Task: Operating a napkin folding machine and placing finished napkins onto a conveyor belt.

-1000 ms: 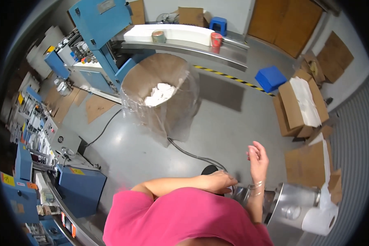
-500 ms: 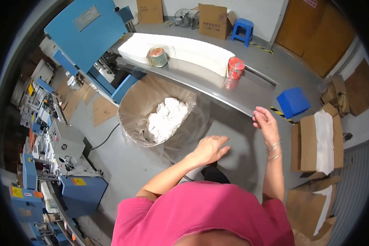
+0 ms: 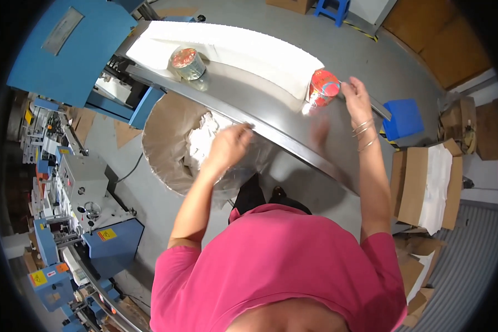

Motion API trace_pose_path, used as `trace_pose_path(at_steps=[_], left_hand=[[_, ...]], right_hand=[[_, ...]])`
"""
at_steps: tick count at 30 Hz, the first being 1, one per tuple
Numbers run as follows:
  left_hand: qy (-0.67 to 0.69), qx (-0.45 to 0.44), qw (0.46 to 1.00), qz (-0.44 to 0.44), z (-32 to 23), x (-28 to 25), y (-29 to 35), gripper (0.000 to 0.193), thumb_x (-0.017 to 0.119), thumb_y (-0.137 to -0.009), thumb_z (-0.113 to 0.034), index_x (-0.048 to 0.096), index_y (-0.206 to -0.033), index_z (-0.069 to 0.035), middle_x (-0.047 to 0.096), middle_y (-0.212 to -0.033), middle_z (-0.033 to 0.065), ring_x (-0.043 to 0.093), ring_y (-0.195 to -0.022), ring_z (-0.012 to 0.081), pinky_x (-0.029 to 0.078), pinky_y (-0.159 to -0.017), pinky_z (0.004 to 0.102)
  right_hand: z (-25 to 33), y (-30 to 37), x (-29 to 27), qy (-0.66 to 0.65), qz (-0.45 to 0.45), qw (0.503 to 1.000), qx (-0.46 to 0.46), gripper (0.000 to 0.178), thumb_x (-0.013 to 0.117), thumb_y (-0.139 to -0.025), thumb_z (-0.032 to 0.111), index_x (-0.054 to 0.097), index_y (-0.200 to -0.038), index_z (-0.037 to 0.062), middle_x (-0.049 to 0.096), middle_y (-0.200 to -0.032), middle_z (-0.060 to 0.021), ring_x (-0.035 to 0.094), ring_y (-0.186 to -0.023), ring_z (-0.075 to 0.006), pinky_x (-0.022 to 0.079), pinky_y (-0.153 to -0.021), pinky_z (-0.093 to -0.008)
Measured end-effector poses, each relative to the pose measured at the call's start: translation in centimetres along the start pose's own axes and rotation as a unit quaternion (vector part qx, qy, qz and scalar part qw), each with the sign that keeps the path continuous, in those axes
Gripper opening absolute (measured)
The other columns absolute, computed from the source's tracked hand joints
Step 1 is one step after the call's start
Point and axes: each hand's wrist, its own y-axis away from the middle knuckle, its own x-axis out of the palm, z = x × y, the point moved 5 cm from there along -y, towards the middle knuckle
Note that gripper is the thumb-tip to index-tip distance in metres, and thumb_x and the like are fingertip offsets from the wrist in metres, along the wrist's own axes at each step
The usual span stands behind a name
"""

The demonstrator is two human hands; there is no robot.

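On a long metal table (image 3: pixel 243 83) stand two short printed cylinders, their exact kind unclear. The red cylinder (image 3: pixel 325 86) is at the right, beside a long white bank (image 3: pixel 232 41) along the far side. My right hand (image 3: pixel 357 102), wearing thin bangles, is raised just right of the red cylinder, thumb and fingers apart; whether a fingertip touches it is not plain. Farther left sits the silvery-green cylinder (image 3: pixel 188 65) with a red patterned top. My left hand (image 3: pixel 229 146) is above the bin's right part near the table's front edge, fingers bent and blurred.
A plastic-lined bin (image 3: pixel 160 133) holding crumpled white scraps (image 3: pixel 202 135) stands before the table. Blue machinery (image 3: pixel 66 50) rises at the far left, with more machines (image 3: pixel 86 182) nearer. At right are a blue box (image 3: pixel 402 118) and open cardboard cartons (image 3: pixel 406 188).
My right hand has moved forward to the red cylinder. My left hand has gone forward and left, over the bin. The view has shifted closer to the table; both cylinders remain on it.
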Motion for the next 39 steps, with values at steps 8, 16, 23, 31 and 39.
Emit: trace_pose_path(at_steps=[8,16,23,31,39], left_hand=[[-0.211,0.153,0.933,-0.25,9.0,-15.7,-14.1,0.014,0.057,-0.077,-0.011,0.064,-0.086,-0.003,0.063,-0.084,0.0142,0.056,-0.082,0.0332,0.045,-0.073,0.0395],[-0.239,0.375,0.894,-0.056,10.7,-15.5,-26.5,0.022,0.051,-0.08,-0.013,0.061,-0.1,-0.008,0.058,-0.108,0.006,0.048,-0.107,0.0247,0.037,-0.09,0.0363],[-0.231,0.407,0.876,0.111,10.0,-12.3,-30.0,0.035,0.041,-0.082,-0.007,0.056,-0.113,-0.014,0.051,-0.122,0.0061,0.042,-0.116,0.0297,0.034,-0.096,0.0406],[-0.234,0.431,0.864,0.119,10.6,-11.9,-30.6,0.041,0.043,-0.078,-0.001,0.057,-0.114,-0.015,0.054,-0.117,0.0047,0.046,-0.11,0.0246,0.038,-0.09,0.039],[-0.245,0.447,0.851,0.125,10.4,-11.8,-31.0,0.04,0.044,-0.079,-0.001,0.057,-0.114,-0.016,0.056,-0.109,0.0057,0.049,-0.102,0.0236,0.04,-0.087,0.0365]], right_hand=[[7.5,-0.6,11.1,-0.153,0.164,0.968,0.112,0.032,0.054,-0.087,0.01,0.048,-0.115,-0.0045,0.058,-0.099,-0.0119,0.058,-0.085,-0.0144,0.05,-0.074,-0.0236],[6.1,-7.6,25.8,-0.179,0.16,0.959,0.15,0.024,0.056,-0.084,0.005,0.05,-0.103,-0.0088,0.057,-0.085,-0.0094,0.059,-0.074,-0.0134,0.052,-0.069,-0.0222],[4.9,-10.4,29.8,-0.113,0.124,0.973,0.16,0.026,0.058,-0.081,0.005,0.05,-0.102,-0.0094,0.058,-0.085,-0.0106,0.06,-0.071,-0.0137,0.053,-0.064,-0.022],[4.9,-10.8,30.4,-0.084,0.085,0.98,0.158,0.023,0.055,-0.078,0.002,0.055,-0.098,-0.0078,0.061,-0.084,-0.0135,0.064,-0.071,-0.0172,0.055,-0.062,-0.0236],[4.4,-11.2,31.0,-0.024,0.063,0.986,0.155,0.02,0.059,-0.078,0.003,0.055,-0.096,-0.0062,0.061,-0.082,-0.0088,0.061,-0.067,-0.0124,0.054,-0.06,-0.0215]])
